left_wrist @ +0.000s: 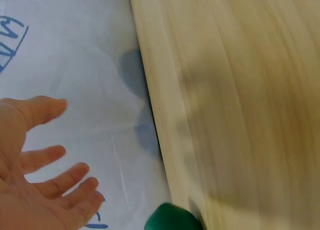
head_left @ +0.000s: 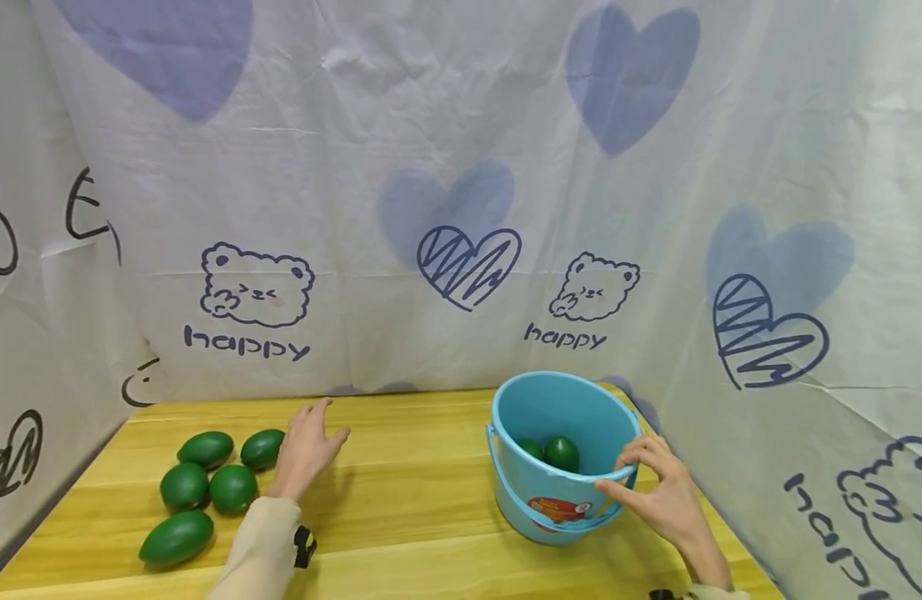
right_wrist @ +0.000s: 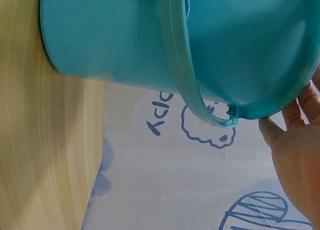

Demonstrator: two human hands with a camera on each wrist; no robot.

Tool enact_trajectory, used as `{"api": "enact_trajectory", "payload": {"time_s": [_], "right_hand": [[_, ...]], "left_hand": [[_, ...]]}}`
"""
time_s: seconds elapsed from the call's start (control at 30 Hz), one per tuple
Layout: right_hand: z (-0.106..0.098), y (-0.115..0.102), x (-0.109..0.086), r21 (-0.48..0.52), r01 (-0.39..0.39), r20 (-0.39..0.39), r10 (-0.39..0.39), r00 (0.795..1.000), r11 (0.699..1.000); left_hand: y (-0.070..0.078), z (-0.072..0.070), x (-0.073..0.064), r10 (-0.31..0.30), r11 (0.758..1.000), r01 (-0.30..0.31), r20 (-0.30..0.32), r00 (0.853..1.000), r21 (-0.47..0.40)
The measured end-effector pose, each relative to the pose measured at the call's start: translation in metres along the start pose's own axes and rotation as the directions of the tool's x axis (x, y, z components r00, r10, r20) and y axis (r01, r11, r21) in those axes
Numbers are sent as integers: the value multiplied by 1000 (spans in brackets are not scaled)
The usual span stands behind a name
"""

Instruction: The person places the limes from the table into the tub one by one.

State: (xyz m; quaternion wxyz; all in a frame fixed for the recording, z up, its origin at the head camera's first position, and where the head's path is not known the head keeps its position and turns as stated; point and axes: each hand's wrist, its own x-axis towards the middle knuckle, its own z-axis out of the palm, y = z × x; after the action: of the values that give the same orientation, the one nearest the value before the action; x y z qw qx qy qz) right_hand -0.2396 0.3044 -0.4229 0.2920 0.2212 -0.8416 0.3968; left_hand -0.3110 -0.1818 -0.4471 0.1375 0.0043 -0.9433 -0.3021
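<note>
My left hand (head_left: 308, 447) is held above the table with its fingers spread and nothing in it, just right of a dark green avocado-like fruit (head_left: 262, 449). In the left wrist view the thumb and fingers stand apart, with a green fruit (left_wrist: 172, 218) at the bottom edge. On the right, a light blue bucket (head_left: 523, 492) stands with its handle hanging down in front. My right hand (head_left: 667, 492) grips its right rim, thumb outside and fingers over the edge. Inside the bucket lie green fruits (head_left: 562, 453).
Several more green fruits (head_left: 177, 537) lie grouped on the left of the yellow wood-grain table (head_left: 401, 500). A white cloth (head_left: 356, 192) printed with hearts and bears hangs behind the table and along both sides.
</note>
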Motion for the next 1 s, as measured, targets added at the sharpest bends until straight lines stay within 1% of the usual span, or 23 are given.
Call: {"api": "enact_trajectory", "payload": {"time_s": [0.03, 0.13, 0.2, 0.27, 0.37, 0.43, 0.5, 0.57, 0.67, 0.77, 0.87, 1.0], "right_hand": [[0, 0, 0, -5, 3, -3, -3, 1000, 1000], [-1, 1, 0, -7, 4, -5, -4, 1000, 1000], [-2, -10, 1, -7, 9, -11, -9, 1000, 1000], [-4, -22, 2, -6, 11, -13, -11, 1000, 1000], [-6, -40, 5, -5, 36, -28, -36, 999, 999], [-5, -39, 5, -2, 47, -34, -47, 998, 999], [-5, -38, 5, 0, 58, -40, -58, 997, 998], [-4, -36, 5, -2, 61, -42, -61, 997, 998], [-3, -36, 5, -10, 60, -44, -61, 997, 998], [-3, -37, 6, -15, 51, -44, -52, 998, 999], [-2, -35, 6, -15, 37, -39, -37, 999, 999], [1, -19, 4, -20, 31, -35, -31, 999, 999]], "left_hand": [[-1, -1, 0, -8, 1000, 8, 1, 1000, 18], [-6, -2, 0, -5, 997, 6, -10, 1000, 82], [-8, -3, -2, 0, 992, 2, -17, 1000, 129], [-12, -4, -2, -10, 988, 12, -16, 1000, 155], [-18, -8, -2, -49, 985, 50, -12, 999, 163], [-23, -11, -2, -79, 984, 81, -15, 997, 157], [-27, -11, -2, -92, 982, 96, -33, 995, 161], [-30, -11, -2, -91, 979, 99, -55, 994, 178], [-35, -10, -2, -74, 974, 90, -85, 994, 208], [-38, -11, -2, -78, 967, 99, -98, 992, 233], [-40, -11, -1, -110, 960, 127, -83, 991, 248], [-41, -12, 1, -148, 950, 152, -37, 988, 272]]}}
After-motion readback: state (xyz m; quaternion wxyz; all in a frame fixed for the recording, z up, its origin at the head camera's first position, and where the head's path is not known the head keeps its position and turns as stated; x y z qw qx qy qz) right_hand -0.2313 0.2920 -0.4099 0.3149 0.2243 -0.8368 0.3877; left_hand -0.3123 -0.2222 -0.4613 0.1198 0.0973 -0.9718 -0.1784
